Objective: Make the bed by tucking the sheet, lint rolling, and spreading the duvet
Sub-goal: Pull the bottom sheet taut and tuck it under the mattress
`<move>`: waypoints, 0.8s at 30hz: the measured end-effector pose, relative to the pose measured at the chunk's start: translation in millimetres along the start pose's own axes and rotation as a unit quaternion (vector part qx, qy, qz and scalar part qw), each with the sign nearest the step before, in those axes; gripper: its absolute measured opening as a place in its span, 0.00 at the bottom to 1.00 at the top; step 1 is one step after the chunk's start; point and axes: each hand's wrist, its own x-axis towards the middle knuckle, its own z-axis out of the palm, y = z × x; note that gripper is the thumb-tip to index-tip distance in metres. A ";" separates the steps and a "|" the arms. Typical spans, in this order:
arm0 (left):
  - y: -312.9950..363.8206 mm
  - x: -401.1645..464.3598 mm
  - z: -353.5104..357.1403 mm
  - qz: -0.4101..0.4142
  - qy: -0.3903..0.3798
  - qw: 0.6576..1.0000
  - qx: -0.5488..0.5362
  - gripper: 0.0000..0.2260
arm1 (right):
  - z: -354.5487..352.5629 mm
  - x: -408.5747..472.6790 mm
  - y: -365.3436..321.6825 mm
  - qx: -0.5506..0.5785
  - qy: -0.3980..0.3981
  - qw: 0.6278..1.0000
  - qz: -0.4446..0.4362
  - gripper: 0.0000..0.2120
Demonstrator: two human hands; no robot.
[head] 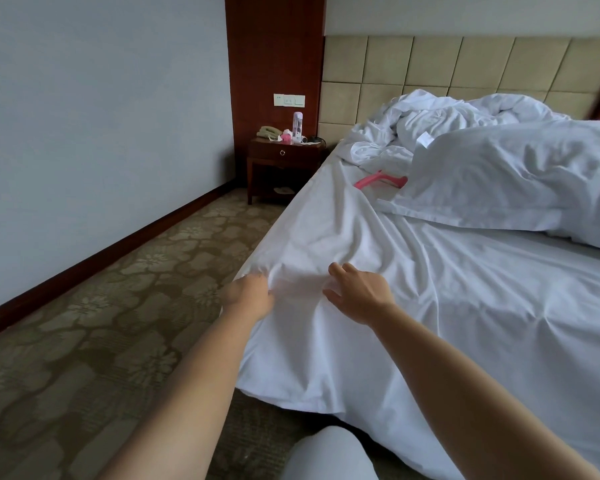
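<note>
A white sheet (447, 306) covers the bed and hangs loose over its left side. My left hand (252, 296) is shut on a bunched fold of that sheet at the mattress edge. My right hand (359, 292) lies flat on the sheet just to the right, fingers apart, pressing the cloth. A pink lint roller handle (378, 180) lies further up the bed, partly hidden under a white pillow (520, 174). The crumpled white duvet (440, 123) is heaped against the padded headboard (430, 64).
A dark wooden nightstand (284, 157) stands left of the bed's head, holding a phone, a bottle and small items. Patterned carpet (118, 323) runs between the bed and the pale wall. My knee (329, 455) shows at the bottom.
</note>
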 end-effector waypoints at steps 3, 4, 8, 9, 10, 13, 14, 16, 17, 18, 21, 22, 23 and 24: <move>6.7 -0.4 -12.9 0.012 -0.025 0.997 0.073 0.12 | -4.3 -1.6 -0.4 -0.007 -0.019 1.000 -0.003 0.17; 7.9 -0.8 -22.1 0.023 -0.027 0.995 0.098 0.11 | -6.4 -1.6 -1.1 -0.007 -0.026 1.000 -0.004 0.17; 1.6 -1.2 -63.1 0.040 -0.046 0.985 0.161 0.11 | -16.2 4.5 -7.5 -0.010 -0.040 0.999 -0.012 0.17; -0.7 -0.1 -69.0 0.039 -0.051 0.982 0.178 0.11 | -18.5 6.4 -10.4 -0.010 -0.034 0.999 -0.014 0.17; -2.1 1.1 -72.1 0.034 -0.058 0.978 0.199 0.12 | -19.6 8.0 -13.3 -0.009 -0.026 0.999 -0.017 0.17; -5.0 1.0 -61.8 0.015 -0.087 0.964 0.251 0.17 | -15.5 5.8 -17.3 -0.010 -0.031 0.999 -0.026 0.17; -5.2 -1.9 -54.0 0.013 -0.096 0.962 0.256 0.17 | -12.7 3.4 -16.9 -0.009 -0.041 0.999 -0.029 0.17; -3.3 -9.8 -39.2 0.017 -0.097 0.962 0.256 0.17 | -7.8 -1.9 -14.0 -0.002 -0.052 0.998 -0.037 0.17; -1.8 -12.7 -35.1 0.021 -0.097 0.962 0.253 0.17 | -6.6 -3.3 -12.5 0.000 -0.050 0.998 -0.041 0.17; -0.2 -14.3 -34.9 0.021 -0.101 0.962 0.252 0.17 | -6.5 -3.6 -11.6 0.001 -0.046 0.998 -0.043 0.17; 1.4 -8.3 -50.5 -0.001 -0.124 0.959 0.256 0.16 | -8.8 0.5 -11.6 0.001 -0.048 0.998 -0.039 0.17; 2.1 -6.1 -58.8 -0.011 -0.133 0.955 0.265 0.16 | -9.1 2.1 -12.4 0.002 -0.051 0.998 -0.036 0.17; 3.9 -4.1 -67.0 -0.020 -0.142 0.949 0.281 0.16 | -9.0 3.2 -13.5 0.003 -0.053 0.998 -0.034 0.18; 7.1 -3.4 -74.1 -0.028 -0.149 0.941 0.304 0.15 | -8.9 4.2 -14.7 0.005 -0.054 0.998 -0.032 0.18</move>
